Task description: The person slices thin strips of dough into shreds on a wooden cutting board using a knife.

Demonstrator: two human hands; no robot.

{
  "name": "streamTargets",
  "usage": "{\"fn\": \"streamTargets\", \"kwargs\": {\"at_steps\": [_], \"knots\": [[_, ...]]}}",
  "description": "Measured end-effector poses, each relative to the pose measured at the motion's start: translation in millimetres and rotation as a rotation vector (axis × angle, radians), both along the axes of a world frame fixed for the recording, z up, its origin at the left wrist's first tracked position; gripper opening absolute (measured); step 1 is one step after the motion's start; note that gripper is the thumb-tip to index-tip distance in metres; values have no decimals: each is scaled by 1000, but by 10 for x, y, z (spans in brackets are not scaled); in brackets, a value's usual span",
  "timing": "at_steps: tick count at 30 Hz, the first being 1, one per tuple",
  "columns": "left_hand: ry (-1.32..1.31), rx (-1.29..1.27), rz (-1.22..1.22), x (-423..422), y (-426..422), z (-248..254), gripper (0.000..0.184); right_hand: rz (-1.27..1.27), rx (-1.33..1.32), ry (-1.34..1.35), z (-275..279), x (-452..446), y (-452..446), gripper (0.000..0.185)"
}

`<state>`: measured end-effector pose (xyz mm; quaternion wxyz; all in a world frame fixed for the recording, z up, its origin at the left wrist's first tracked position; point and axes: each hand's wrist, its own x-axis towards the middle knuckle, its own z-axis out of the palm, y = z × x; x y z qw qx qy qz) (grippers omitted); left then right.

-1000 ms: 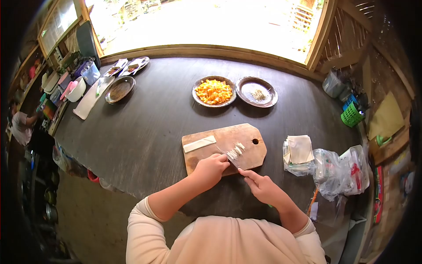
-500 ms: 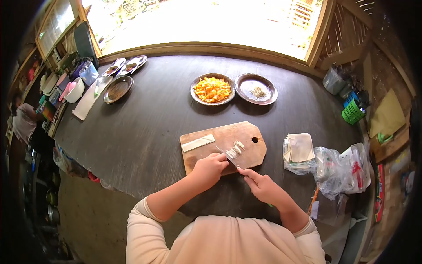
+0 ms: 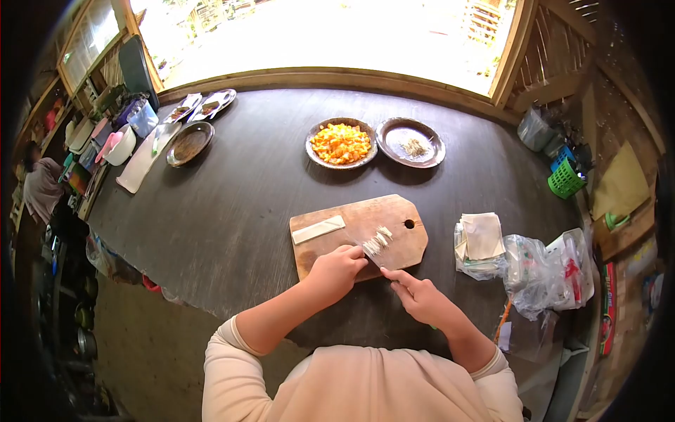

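Observation:
On the wooden cutting board, my right hand grips a knife with its blade down on the wood. Just left of the blade, my left hand is closed, fingertips pressed on a pale wrapper strip that it mostly hides. Beyond the blade lies a small heap of thin cut strips. A longer folded pale strip rests at the board's left side, apart from both hands.
Behind the board stand a plate of diced orange food and a dark plate with fine shreds. To the right are stacked square wrappers and plastic bags. A brown dish sits far left; a person is beyond.
My hands and the knife stay almost in the same place at the cut strips. The whole view shifts very slightly. The person at far left has moved a little.

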<state>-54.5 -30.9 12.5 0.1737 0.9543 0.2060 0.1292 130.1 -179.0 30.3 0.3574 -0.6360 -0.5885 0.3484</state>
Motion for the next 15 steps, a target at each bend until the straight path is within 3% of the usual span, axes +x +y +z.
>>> {"fn": "streamTargets", "kwargs": {"at_steps": [3, 15], "knots": [[-5, 7, 6, 14, -15, 17, 27, -30, -146, -75, 123, -96, 66, 33], [19, -13, 8, 5, -14, 39, 26, -5, -25, 2, 18, -31, 23, 34]]}}
